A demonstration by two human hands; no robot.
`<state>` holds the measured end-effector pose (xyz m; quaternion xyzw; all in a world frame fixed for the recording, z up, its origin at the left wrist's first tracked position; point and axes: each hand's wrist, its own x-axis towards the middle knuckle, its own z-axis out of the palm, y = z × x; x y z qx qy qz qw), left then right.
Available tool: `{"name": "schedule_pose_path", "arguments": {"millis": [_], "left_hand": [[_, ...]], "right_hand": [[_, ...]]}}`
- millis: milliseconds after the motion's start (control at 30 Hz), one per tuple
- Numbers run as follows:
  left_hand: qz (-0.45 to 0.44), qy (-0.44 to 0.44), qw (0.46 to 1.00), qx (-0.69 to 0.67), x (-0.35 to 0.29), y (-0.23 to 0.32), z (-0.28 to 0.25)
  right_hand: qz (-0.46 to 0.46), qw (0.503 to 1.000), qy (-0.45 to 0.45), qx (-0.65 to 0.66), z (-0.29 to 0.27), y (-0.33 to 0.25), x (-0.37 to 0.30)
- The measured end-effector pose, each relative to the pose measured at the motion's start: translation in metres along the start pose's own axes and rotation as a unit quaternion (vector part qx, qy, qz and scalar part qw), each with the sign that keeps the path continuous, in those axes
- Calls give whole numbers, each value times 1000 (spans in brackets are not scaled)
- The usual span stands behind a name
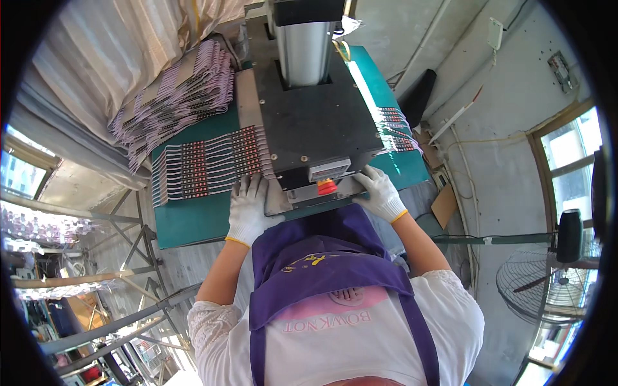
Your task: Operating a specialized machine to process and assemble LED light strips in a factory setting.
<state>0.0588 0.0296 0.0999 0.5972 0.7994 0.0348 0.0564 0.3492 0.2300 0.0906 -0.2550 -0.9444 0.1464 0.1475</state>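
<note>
A black press-like machine (315, 125) with a silver cylinder (304, 55) stands before me on a green tabletop (193, 226). My left hand (248, 207), in a white knit glove, lies with fingers stretched out at the near edge of a sheet of module strips (206, 164). Those are rows of small black pieces with red dots, joined by pale wires, and they run in under the machine. My right hand (381, 195), gloved too, has its fingers extended by the machine's right front corner. A red knob (327, 186) sits between the hands, below a small display panel (329, 170).
A thick heap of wired strips (187, 93) rises at the far left beside a curtain (96, 77). More strips (398, 128) come out right of the machine. A fan (544, 280) stands at the right, and metal racks (129, 276) at the left.
</note>
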Motion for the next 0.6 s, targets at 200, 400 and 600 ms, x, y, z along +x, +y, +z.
{"name": "schedule_pose_path", "arguments": {"millis": [200,400,600], "left_hand": [[33,30,998,-40,-3,-18,8],[-194,196,958,84,-9,-100,49],[-231,37,972,13,-15,-123,70]], "right_hand": [[43,997,-14,59,-15,9,9],[112,993,32,-7,-7,40,46],[206,972,-109,-35,-17,43,71]]}}
